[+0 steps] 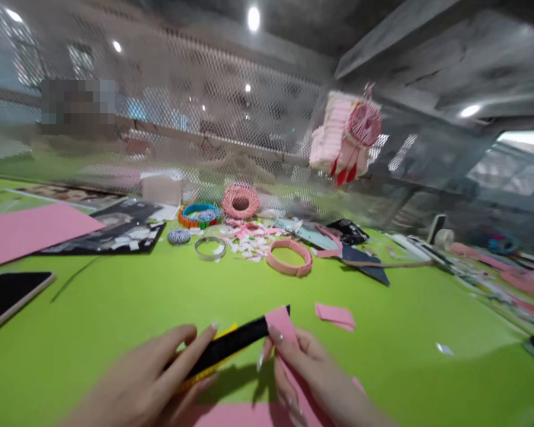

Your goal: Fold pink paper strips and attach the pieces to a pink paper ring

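My left hand (160, 367) is closed around a long black strip with a yellow edge (235, 343), which slants up to the right above the green table. A pink strip (279, 319) lies folded across the black strip near its far right end. My right hand (307, 367) pinches this pink strip between thumb and fingers, and its tail hangs down past the palm. Beneath my hands, at the bottom edge, is a flat pink sheet (240, 415). A small folded pink piece (336, 316) rests just beyond my right hand.
Pink ring (289, 258), grey ring (210, 248) and white scraps (251, 246) lie ahead, before a mesh screen (196, 118). At left are a phone (13, 296) and a pink sheet (31, 231). Strips and tools (463, 273) line the right side. A pink ornament (364, 124) hangs above.
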A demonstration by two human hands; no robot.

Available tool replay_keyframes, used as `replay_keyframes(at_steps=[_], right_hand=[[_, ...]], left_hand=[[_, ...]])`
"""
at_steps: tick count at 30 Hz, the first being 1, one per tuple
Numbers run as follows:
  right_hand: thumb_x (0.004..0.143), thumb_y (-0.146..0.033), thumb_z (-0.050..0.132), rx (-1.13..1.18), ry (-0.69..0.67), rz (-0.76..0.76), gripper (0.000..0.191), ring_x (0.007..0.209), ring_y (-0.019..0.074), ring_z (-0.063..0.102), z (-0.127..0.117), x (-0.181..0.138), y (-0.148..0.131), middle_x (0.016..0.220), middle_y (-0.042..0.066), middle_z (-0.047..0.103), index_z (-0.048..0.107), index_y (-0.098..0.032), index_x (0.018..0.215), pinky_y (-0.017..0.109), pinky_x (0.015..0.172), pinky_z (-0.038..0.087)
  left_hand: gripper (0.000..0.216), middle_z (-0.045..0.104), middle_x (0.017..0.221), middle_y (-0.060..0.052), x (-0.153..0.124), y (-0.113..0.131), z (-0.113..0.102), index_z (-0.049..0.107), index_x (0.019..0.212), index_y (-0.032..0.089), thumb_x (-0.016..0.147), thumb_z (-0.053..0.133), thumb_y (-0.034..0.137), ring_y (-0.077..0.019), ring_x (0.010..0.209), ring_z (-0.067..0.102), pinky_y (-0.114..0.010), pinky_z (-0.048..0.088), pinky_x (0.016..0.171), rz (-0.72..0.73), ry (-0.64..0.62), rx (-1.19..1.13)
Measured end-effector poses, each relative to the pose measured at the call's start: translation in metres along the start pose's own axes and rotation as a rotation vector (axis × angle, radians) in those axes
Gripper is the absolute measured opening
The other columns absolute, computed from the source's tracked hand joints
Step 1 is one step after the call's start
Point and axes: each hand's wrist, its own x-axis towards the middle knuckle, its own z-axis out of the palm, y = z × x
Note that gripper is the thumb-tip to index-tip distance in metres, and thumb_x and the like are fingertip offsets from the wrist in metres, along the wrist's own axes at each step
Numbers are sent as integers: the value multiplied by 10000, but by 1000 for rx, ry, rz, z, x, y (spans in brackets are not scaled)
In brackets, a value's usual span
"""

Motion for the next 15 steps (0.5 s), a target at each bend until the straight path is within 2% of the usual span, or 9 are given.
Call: replay_keyframes(at_steps=[2,4,8,15], right_hand=[[918,-486,510,35,67,14,349,249,46,378,4,-6,-7,361,-95,476,586,-149,874,125,315,331],[920,-465,519,37,54,38,331,242,40,378,6,-10,-13,363,-93,480,592,-144,885,113,301,332],[926,-460,512,46,-3,80,326,233,33,366,7,-14,-19,359,-101,462,589,-150,860,109,299,347],[925,-489,495,0,-9,125,387,238,21,364,10,-17,-27,343,-100,450,583,-147,767,98,319,328]], left_hand=[[365,670,886,-113,6,0,-8,532,1195,104,957,403,349,-166,683,642,-235,503,650,13,-50,0],[372,659,874,-106,9,-2,-13,505,1229,89,957,406,323,-169,687,623,-254,489,657,35,-101,-5],[394,644,869,-102,8,-4,-20,454,1295,95,960,371,284,-177,693,596,-268,456,634,72,-136,25],[421,638,869,-91,8,-3,-23,427,1345,122,948,375,251,-187,714,586,-288,432,667,65,-125,65]])
